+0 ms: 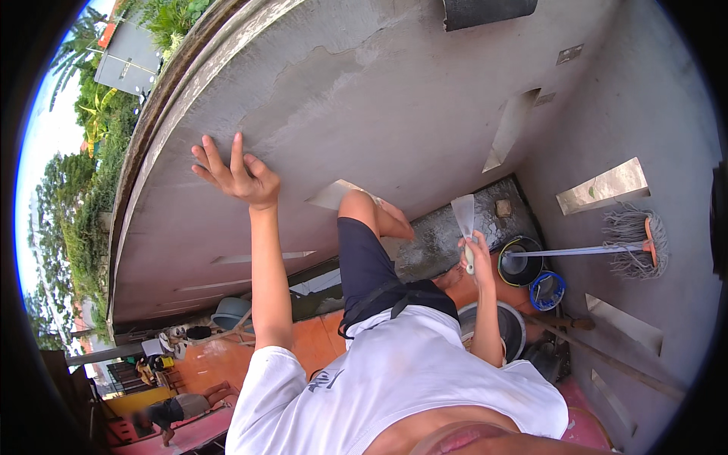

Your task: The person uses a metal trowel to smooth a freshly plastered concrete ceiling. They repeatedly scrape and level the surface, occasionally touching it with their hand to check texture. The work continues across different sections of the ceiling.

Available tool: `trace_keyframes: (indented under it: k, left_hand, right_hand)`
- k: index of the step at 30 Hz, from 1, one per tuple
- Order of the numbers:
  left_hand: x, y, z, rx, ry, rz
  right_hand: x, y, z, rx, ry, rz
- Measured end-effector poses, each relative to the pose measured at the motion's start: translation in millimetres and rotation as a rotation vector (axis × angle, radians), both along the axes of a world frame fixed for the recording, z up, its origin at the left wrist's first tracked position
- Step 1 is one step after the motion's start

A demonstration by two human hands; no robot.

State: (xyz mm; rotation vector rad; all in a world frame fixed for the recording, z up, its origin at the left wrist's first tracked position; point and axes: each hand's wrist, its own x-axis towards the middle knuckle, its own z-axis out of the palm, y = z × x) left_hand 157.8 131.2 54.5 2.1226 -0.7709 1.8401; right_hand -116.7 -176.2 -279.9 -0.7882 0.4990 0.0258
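My left hand [241, 178] is raised with its fingers spread, in front of the grey plastered wall [394, 91]. Whether the fingertips touch the wall I cannot tell. Nothing is in that hand. In my right hand [479, 254] is a putty knife [464, 214], its wide metal blade pointing up and its pale handle showing below my fingers. The blade looks bare and stands apart from the wall. Above my left hand, a patch of the wall [303, 87] is darker than the surface around it.
A mop [635, 246] leans at the right, its handle in a black bucket [522, 260]. Near it are a blue-rimmed pail [547, 291] and a large grey tub [513, 327]. Slots pierce both walls. A small block [503, 208] lies in the corner. Another person [178, 409] bends at lower left.
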Motion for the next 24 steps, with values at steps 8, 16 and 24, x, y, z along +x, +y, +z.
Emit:
trace_keyframes:
  k: [8,16,24]
  left_hand:
    - [-48.1,-155.4,14.8,0.812,0.458,-0.987]
    - [-7.3,-210.8,69.8,1.122,0.661,-0.622]
    - [6.1,-200.9,83.2,1.201,0.673,-0.602]
  right_hand:
    - [107.3,32.3,181.6,0.497,-0.634,0.213]
    - [168.9,48.2,233.2,0.695,-0.914,0.353]
    - [175.1,80.1,262.1,0.751,-0.816,0.394]
